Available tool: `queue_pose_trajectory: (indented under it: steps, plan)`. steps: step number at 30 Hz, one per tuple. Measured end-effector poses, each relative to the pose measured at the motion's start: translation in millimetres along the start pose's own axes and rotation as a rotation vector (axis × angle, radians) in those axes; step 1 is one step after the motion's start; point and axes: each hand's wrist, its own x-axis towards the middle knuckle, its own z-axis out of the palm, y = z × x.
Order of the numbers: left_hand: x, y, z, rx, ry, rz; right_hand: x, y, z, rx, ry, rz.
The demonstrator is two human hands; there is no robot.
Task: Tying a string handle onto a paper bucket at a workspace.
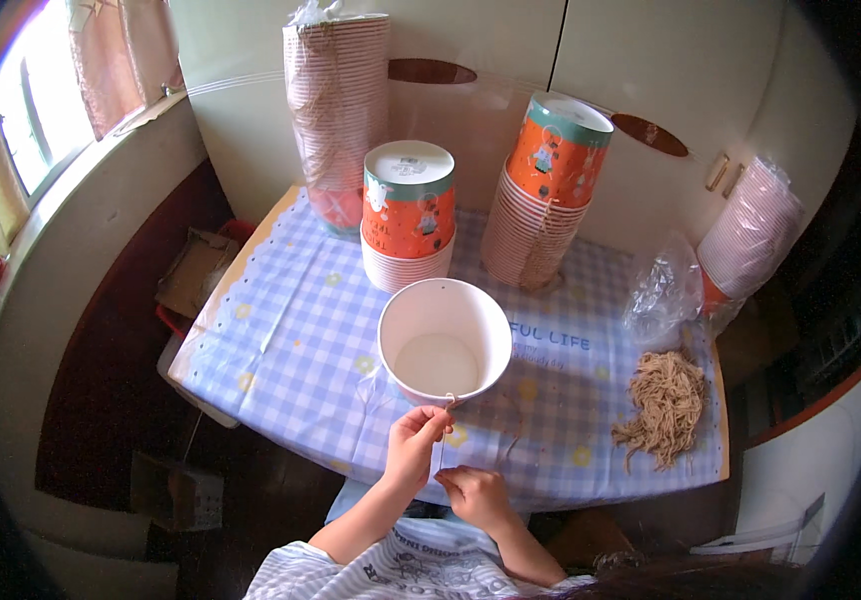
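Near the table's (281, 330) front edge, left hand (416, 440) pinches the paper bucket's (445, 340) rim; right hand (476, 492) pinches the twine (439, 455). Keep it taut, the bucket steady.

Checked-cloth table (291, 330), cup stacks (409, 215), twine (663, 405)
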Motion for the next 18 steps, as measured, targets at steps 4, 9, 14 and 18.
queue_pose_trajectory:
  steps: [4,9,14,18]
  plan:
    - [6.5,3.0,3.3,-0.041,0.039,0.022,-5.6,0.2,1.4,-0.019,-0.054,-0.025]
    - [6.4,4.6,6.1,-0.054,0.036,0.020,-8.5,-1.9,0.8,-0.061,-0.146,-0.047]
    - [7.8,6.0,7.3,-0.061,0.094,0.039,-10.5,-1.4,0.7,-0.120,-0.150,-0.091]
    - [8.2,5.8,9.1,-0.050,0.105,0.047,-6.8,-7.5,-4.9,-0.196,-0.171,-0.141]
